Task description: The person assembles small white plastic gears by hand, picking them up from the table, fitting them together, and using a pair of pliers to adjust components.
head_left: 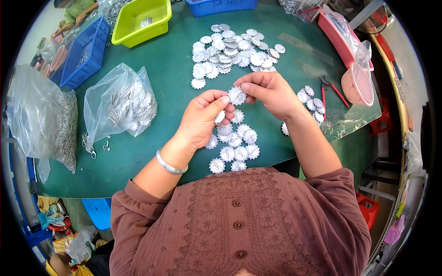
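Between both hands a silver scalloped metal disc (237,95) is pinched, its patterned face turned up. My left hand (199,117) grips its left edge with thumb and fingers, and a second disc (220,117) sits lower in the same fingers. At the upper right edge of the first disc, my right hand (267,93) closes thumb and forefinger on it. Below the hands lie several loose discs (240,153) with their patterned faces up. Farther off spreads a larger pile of similar discs (230,53).
A small group of discs (311,102) and red-handled pliers (323,99) lie at right. On the left stand a clear bag of discs (131,103) and a bag of metal rings (64,133). Yellow-green (120,34), blue (76,69) and pink (332,39) baskets border the green table (175,64). Another person (78,14) sits far left.
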Demonstrator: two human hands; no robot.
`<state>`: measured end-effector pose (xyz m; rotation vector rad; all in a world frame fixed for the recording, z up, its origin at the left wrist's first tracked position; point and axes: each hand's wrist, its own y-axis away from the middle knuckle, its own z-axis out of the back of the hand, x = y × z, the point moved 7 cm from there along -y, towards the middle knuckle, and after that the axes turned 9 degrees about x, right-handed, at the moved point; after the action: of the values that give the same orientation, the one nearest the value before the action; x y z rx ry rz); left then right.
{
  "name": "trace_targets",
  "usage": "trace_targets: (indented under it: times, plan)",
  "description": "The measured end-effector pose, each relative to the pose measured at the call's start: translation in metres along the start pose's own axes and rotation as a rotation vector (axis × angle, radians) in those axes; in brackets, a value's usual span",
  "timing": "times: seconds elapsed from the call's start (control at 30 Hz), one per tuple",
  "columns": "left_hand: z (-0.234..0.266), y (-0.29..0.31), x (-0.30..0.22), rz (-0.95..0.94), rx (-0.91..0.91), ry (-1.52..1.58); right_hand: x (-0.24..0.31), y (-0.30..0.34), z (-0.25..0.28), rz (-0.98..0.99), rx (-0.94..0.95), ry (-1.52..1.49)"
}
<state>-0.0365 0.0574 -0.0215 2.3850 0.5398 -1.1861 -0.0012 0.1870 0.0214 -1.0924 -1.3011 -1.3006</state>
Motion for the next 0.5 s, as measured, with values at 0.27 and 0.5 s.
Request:
trace_targets:
  times: [0.27, 0.5]
  plan:
    - [0.002, 0.000, 0.000, -0.025, -0.031, 0.026, -0.008, 0.004, 0.000, 0.003, 0.018, -0.176]
    - [0.003, 0.000, -0.001, -0.030, -0.028, 0.028, -0.010, 0.006, 0.000, -0.009, 0.021, -0.216]
